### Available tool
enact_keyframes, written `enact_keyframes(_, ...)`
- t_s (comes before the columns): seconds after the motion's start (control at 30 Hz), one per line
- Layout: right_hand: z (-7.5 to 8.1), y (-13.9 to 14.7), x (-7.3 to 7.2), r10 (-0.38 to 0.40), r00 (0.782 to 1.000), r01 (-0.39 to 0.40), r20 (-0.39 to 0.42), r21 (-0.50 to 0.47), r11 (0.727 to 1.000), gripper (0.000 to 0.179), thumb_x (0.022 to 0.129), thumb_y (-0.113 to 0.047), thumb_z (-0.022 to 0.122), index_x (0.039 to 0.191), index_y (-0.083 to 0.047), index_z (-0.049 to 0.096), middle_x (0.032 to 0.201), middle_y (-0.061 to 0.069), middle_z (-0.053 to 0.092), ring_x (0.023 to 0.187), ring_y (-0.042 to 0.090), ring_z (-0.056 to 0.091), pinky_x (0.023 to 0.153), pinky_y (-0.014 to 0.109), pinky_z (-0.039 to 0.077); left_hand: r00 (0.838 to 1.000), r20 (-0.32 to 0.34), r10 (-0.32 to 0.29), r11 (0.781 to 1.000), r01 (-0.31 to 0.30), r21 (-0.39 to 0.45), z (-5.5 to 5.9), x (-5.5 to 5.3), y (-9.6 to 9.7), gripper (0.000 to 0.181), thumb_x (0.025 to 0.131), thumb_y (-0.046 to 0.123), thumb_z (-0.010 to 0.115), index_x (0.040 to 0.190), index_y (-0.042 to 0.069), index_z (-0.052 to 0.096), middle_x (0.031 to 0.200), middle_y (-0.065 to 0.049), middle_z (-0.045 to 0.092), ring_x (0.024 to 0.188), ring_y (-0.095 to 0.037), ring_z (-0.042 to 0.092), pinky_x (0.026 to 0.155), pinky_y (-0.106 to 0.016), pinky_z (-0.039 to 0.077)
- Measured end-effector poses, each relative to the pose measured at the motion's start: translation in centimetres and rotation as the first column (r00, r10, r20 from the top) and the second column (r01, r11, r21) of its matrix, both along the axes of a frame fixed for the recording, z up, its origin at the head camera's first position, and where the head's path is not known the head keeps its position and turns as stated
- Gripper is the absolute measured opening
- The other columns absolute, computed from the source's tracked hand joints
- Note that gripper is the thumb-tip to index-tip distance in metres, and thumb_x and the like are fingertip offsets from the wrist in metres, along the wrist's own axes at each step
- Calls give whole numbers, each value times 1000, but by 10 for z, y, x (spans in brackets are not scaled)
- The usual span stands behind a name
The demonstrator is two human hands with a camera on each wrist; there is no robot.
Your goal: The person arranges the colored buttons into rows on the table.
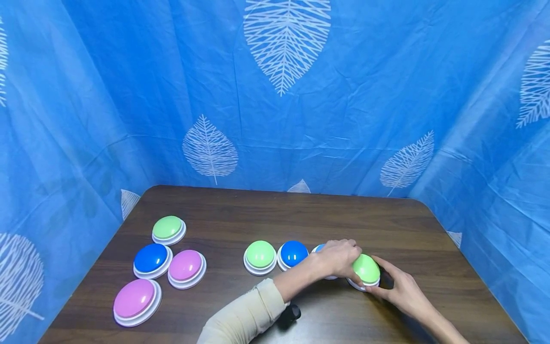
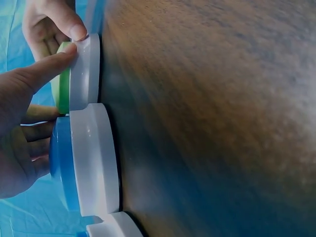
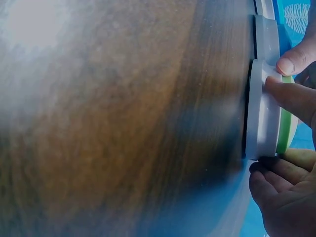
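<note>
On the right side of the table, both hands hold a green dome push button with a white round base. My left hand is at its left side, the thumb on the near edge of the white base in the left wrist view. From the right, my right hand grips the button with its thumb at the near edge and fingers around the far side. A blue push button sits just left of it, mostly hidden under the left hand. The right wrist view shows both thumbs close together on the base.
Left of the hands stand another blue button and a green button in the same row. A cluster at the table's left has green, blue and two pink buttons. A black cylindrical object shows by the left sleeve.
</note>
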State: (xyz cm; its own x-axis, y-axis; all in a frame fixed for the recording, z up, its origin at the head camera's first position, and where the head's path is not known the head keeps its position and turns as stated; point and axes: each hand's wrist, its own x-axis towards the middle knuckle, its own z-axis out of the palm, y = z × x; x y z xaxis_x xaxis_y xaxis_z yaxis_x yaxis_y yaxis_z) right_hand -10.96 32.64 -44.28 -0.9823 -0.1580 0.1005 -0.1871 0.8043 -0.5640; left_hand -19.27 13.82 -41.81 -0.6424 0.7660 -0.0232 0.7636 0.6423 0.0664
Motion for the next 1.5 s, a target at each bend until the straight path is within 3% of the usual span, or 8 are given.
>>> enact_keyframes(0.4,1,0,2,3,1000,-3,9,7,1000,84,81,-40,81,143,3,45,135,32,52,115,50,56,86,62,49,1000,15,6,998,-7,62,-2,-2,-12,77,70,78,68,122,22,62,104,11,57,89,-3,55,75,-19,49)
enact_keyframes(0.5,2,0,1,8,1000,-8,-14,19,1000,82,83,-40,80,143,4,44,136,31,51,117,50,54,87,62,48,1000,15,8,997,-9,83,2,-3,-16,76,71,78,68,121,21,63,106,10,59,91,-5,57,76,-20,50)
enact_keyframes(0.67,5,-5,-3,4,998,-3,-66,14,1000,79,84,-39,79,142,4,46,137,28,52,121,49,52,89,61,47,1000,14,16,993,-18,121,10,-6,-28,80,75,74,69,130,16,62,120,6,61,105,-8,59,84,-23,51)
enact_keyframes(0.83,9,-12,-10,3,991,-4,-131,-9,1000,75,84,-35,80,142,1,48,137,26,53,121,48,52,91,63,45,998,-40,42,988,-36,149,20,-6,-45,84,77,72,68,136,12,59,129,2,60,116,-12,58,94,-26,48)
enact_keyframes(1.03,15,-27,-23,21,978,-35,-209,-65,997,69,84,-29,81,142,-6,52,137,21,56,122,44,53,92,62,44,995,-49,92,982,-83,172,26,1,-69,86,80,68,69,141,9,54,138,-1,56,126,-15,52,103,-27,42)
enact_keyframes(1.3,20,-53,-35,82,974,-110,-210,-129,986,67,88,-30,78,145,-9,49,143,18,52,128,41,49,96,61,43,986,-73,148,974,-133,182,31,12,-103,84,85,65,65,143,6,50,143,-6,52,134,-19,46,110,-32,36)
enact_keyframes(1.5,23,-74,-44,151,950,-188,-274,-114,975,67,86,-23,79,144,-7,50,142,16,53,128,38,51,96,59,45,978,-67,197,960,-178,214,36,19,-129,85,85,63,66,144,5,49,144,-9,51,134,-22,46,110,-36,37)
